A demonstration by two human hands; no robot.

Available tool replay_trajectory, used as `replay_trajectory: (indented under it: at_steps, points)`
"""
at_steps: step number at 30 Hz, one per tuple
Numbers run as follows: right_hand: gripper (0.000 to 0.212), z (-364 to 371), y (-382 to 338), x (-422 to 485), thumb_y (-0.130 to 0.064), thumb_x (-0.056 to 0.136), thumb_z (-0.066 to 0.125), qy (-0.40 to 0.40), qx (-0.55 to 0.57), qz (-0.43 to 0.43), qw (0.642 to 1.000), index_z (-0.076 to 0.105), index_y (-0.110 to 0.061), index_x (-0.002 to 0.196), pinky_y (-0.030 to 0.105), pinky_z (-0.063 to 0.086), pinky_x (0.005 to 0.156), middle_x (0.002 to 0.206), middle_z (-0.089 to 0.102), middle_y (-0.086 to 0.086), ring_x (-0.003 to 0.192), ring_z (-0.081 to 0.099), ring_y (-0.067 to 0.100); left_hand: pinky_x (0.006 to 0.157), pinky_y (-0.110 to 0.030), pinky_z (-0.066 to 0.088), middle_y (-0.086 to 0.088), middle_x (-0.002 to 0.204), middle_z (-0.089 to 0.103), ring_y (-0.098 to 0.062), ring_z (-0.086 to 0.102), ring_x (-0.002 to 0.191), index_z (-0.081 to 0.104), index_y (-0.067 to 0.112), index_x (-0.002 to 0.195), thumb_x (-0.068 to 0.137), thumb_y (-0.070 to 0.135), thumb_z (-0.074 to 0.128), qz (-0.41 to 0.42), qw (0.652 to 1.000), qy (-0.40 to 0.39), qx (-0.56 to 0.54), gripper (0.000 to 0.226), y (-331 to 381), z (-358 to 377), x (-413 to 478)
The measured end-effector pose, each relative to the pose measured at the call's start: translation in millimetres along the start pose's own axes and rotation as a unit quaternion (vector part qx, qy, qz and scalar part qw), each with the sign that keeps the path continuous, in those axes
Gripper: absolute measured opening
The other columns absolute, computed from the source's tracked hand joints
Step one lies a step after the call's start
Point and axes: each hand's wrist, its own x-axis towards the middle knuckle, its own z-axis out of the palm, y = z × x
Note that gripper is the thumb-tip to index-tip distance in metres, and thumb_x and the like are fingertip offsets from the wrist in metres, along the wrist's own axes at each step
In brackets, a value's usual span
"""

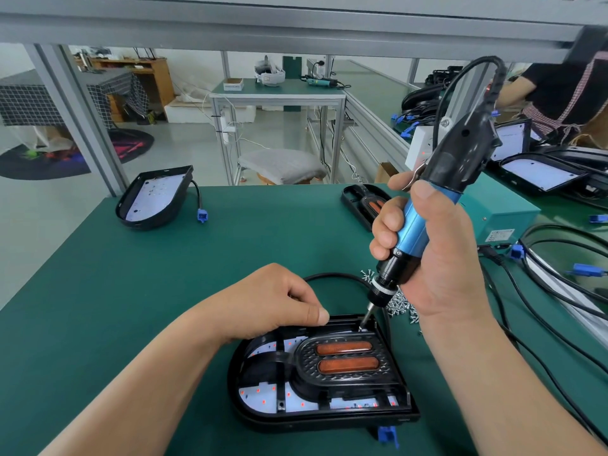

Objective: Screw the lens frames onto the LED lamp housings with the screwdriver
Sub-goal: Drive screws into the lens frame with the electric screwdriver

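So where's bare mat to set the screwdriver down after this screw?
Bare mat lies left, between the far housing and the left hand; also centre, ahead of that hand. Right side is crowded: screws, cables, blue box.

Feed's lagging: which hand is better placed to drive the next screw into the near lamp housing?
Right. The right hand grips the electric screwdriver, its bit at the lens frame's far edge; the left hand rests curled on the housing.

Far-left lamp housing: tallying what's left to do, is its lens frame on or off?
Off. The far-left lamp housing shows a bare white LED board with no black frame over it.
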Motion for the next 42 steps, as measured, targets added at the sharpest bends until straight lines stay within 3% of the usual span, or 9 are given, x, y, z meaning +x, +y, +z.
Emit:
replay_trajectory:
  at_steps: [9, 18, 22, 26, 30, 33, 36, 38, 42]
  points:
    - [0.019, 8.3, -0.3, -2.1, -0.037, 0.088, 0.070, -0.024, -0.028, 0.015, 0.999, 0.066, -0.020, 0.096, 0.028, 0.045, 0.052, 0.070, 0.053, 0.001, 0.055, 0.049, 0.017, 0.068, -0.015, 0.048, 0.006, 0.080, 0.077, 0.002, 0.060, 0.068, 0.083, 0.026, 0.083, 0.086, 0.041, 0.083, -0.001, 1.000, 0.011, 0.017, 0.015, 1.4, 1.7, -0.4]
    - [0.013, 6.8, 2.5, -0.2, -0.027, 0.089, 0.067, -0.029, -0.061, 0.026, 0.997, 0.056, -0.021, 0.088, 0.030, 0.044, 0.053, 0.070, 0.049, 0.002, 0.055, 0.046, 0.020, 0.052, -0.014, 0.037, 0.015, 0.055, 0.053, -0.001, 0.043, 0.052, 0.077, 0.023, 0.075, 0.089, 0.043, 0.080, -0.003, 0.998, 0.035, 0.052, 0.024, -1.4, 8.9, 1.0]
    - [0.016, 0.8, 2.8, -1.6, -0.032, 0.089, 0.066, -0.038, -0.017, 0.002, 0.999, 0.066, -0.020, 0.100, 0.028, 0.044, 0.054, 0.071, 0.049, 0.000, 0.056, 0.047, 0.017, 0.049, -0.016, 0.033, 0.014, 0.051, 0.046, -0.004, 0.036, 0.049, 0.075, 0.024, 0.076, 0.088, 0.045, 0.078, 0.019, 0.997, 0.051, 0.048, 0.025, -4.7, 12.0, -5.4]
    - [0.024, -10.4, -4.5, 3.1, -0.037, 0.093, 0.060, -0.004, 0.051, -0.027, 0.998, 0.063, -0.020, 0.109, 0.025, 0.043, 0.055, 0.072, 0.047, -0.005, 0.058, 0.045, 0.011, 0.048, -0.017, 0.030, 0.012, 0.051, 0.041, -0.008, 0.033, 0.050, 0.076, 0.022, 0.080, 0.088, 0.045, 0.077, 0.046, 0.997, 0.050, 0.038, 0.025, -4.5, 13.3, -8.8]
    - [0.021, -15.1, -4.2, 5.1, -0.038, 0.103, 0.050, 0.058, 0.108, -0.048, 0.991, 0.057, -0.020, 0.110, 0.023, 0.042, 0.058, 0.074, 0.045, -0.006, 0.061, 0.042, 0.009, 0.055, -0.014, 0.038, 0.013, 0.057, 0.053, -0.001, 0.044, 0.055, 0.078, 0.025, 0.083, 0.094, 0.044, 0.075, 0.064, 0.996, 0.048, 0.045, 0.022, -4.6, 8.5, -9.1]
    - [0.021, -12.8, 3.4, 5.1, -0.039, 0.104, 0.053, 0.115, 0.158, -0.034, 0.980, 0.057, -0.019, 0.108, 0.023, 0.043, 0.060, 0.076, 0.044, -0.005, 0.064, 0.042, 0.010, 0.049, -0.020, 0.030, 0.005, 0.065, 0.045, -0.010, 0.034, 0.055, 0.074, 0.021, 0.092, 0.101, 0.032, 0.063, 0.021, 0.986, 0.070, -0.147, 0.018, -5.2, 5.2, -4.1]
    - [0.022, -9.6, 10.8, 5.0, -0.038, 0.103, 0.058, 0.160, 0.194, -0.022, 0.968, 0.057, -0.017, 0.106, 0.023, 0.045, 0.062, 0.077, 0.045, -0.004, 0.065, 0.043, 0.011, 0.045, -0.020, 0.029, -0.004, 0.078, 0.055, -0.011, 0.036, 0.056, 0.067, 0.001, 0.112, 0.101, 0.008, 0.051, -0.059, 0.909, 0.061, -0.409, 0.020, -6.9, 3.2, 2.7]
    - [0.022, -8.5, 14.7, 4.5, -0.037, 0.103, 0.060, 0.177, 0.207, -0.021, 0.962, 0.057, -0.015, 0.105, 0.025, 0.047, 0.063, 0.077, 0.047, -0.003, 0.065, 0.045, 0.012, 0.043, -0.019, 0.031, -0.009, 0.083, 0.060, -0.010, 0.039, 0.056, 0.063, -0.009, 0.118, 0.104, -0.004, 0.043, -0.069, 0.880, 0.060, -0.466, 0.025, -8.1, 1.0, 4.1]
    - [0.023, -5.5, 19.7, 5.5, -0.036, 0.104, 0.060, 0.179, 0.209, -0.022, 0.961, 0.058, -0.013, 0.105, 0.026, 0.049, 0.063, 0.077, 0.049, -0.002, 0.065, 0.048, 0.013, 0.039, -0.015, 0.030, -0.006, 0.079, 0.060, -0.005, 0.035, 0.052, 0.060, -0.004, 0.118, 0.107, 0.005, 0.050, -0.062, 0.865, 0.036, -0.496, 0.017, -8.8, 1.1, 4.5]
